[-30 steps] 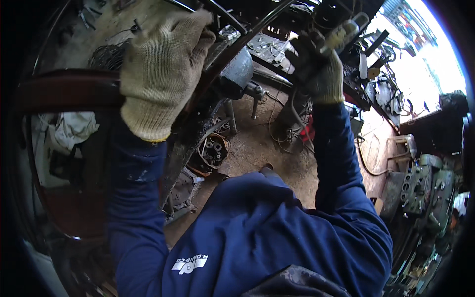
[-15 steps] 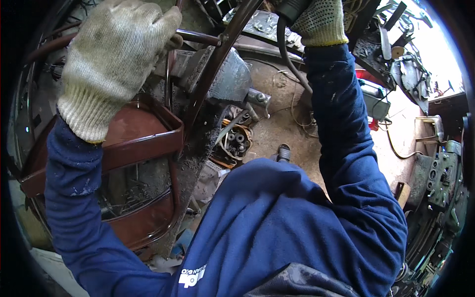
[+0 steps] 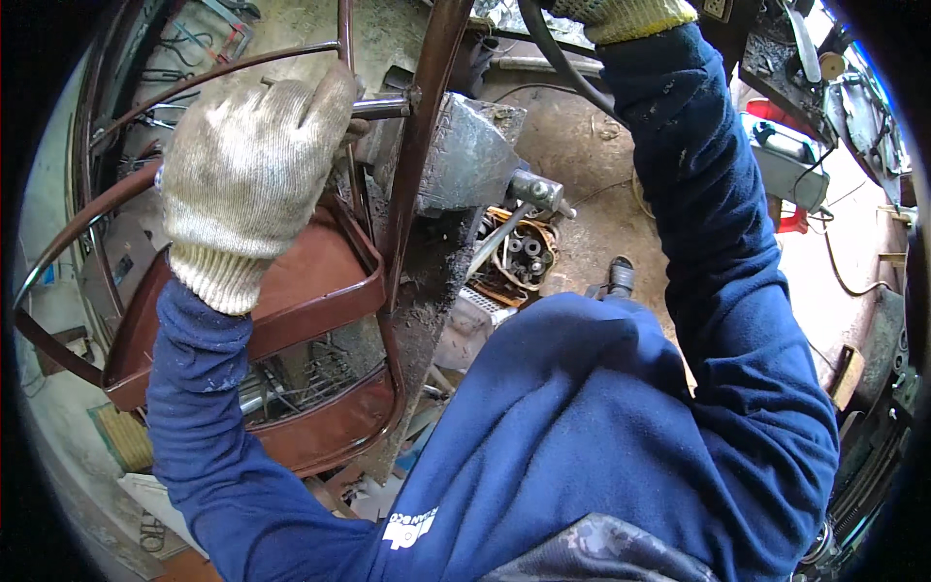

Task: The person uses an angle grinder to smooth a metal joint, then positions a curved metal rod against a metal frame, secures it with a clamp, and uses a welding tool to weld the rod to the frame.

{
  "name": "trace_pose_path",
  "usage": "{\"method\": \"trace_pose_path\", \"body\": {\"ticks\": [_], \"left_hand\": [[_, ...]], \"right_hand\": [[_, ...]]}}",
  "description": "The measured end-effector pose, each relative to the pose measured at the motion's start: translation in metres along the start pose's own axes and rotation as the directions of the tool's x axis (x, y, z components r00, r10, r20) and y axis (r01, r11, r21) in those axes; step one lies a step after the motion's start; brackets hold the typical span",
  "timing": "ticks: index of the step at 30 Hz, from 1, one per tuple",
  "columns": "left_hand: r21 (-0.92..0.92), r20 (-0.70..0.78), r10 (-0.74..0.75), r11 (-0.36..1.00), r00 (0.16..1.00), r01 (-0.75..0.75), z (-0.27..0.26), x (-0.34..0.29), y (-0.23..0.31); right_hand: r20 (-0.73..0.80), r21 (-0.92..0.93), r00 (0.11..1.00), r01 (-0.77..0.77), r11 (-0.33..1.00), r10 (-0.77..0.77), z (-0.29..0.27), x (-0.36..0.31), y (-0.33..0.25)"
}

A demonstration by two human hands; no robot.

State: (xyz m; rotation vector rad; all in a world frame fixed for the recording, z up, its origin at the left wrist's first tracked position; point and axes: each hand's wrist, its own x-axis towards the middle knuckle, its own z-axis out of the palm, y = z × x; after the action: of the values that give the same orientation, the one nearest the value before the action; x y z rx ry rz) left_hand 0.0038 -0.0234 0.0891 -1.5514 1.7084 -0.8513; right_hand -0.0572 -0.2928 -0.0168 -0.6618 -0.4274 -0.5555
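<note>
My left hand, in a worn knit glove, is closed around a short metal bar that joins the brown metal frame. Below that hand sits a brown tray-like shelf, part of the same piece. At the top edge is my right hand, gloved too; its fingers are mostly cut off by the picture. A thick black cable hangs beside it from a black tool handle, which the earlier frame shows in its grip. Behind the frame stands a grey metal vise.
Under the vise lies a round container of metal parts. A grey machine with red parts stands on the floor at the right, with cords near it. Hand tools lie at the far left. Machinery lines the right rim.
The view has shifted, so the frame, vise and floor items sit farther right and lower. My left hand still grips the bar. More of my right hand has left the picture at the top.
</note>
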Motion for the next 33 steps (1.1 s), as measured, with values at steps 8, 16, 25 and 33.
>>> {"method": "trace_pose_path", "body": {"ticks": [8,16,25,33], "left_hand": [[-0.013,0.009,-0.011,1.000,1.000,0.011,-0.010,0.007,-0.003],[-0.004,0.004,-0.047,0.999,0.999,0.047,-0.008,0.007,0.003],[-0.058,-0.055,-0.031,0.998,0.998,0.028,-0.003,0.002,0.002],[-0.049,-0.021,-0.038,0.998,0.999,0.037,-0.002,-0.001,0.001]], "right_hand": [[-0.007,-0.018,0.999,0.044,0.999,-0.044,0.001,-0.004,0.001],[-0.002,-0.036,0.999,0.049,0.998,-0.049,0.004,-0.005,0.004],[-0.094,-0.176,0.990,0.083,0.981,-0.101,0.009,-0.007,0.009],[-0.010,-0.088,0.997,0.079,0.993,-0.081,-0.001,-0.005,0.012]]}}
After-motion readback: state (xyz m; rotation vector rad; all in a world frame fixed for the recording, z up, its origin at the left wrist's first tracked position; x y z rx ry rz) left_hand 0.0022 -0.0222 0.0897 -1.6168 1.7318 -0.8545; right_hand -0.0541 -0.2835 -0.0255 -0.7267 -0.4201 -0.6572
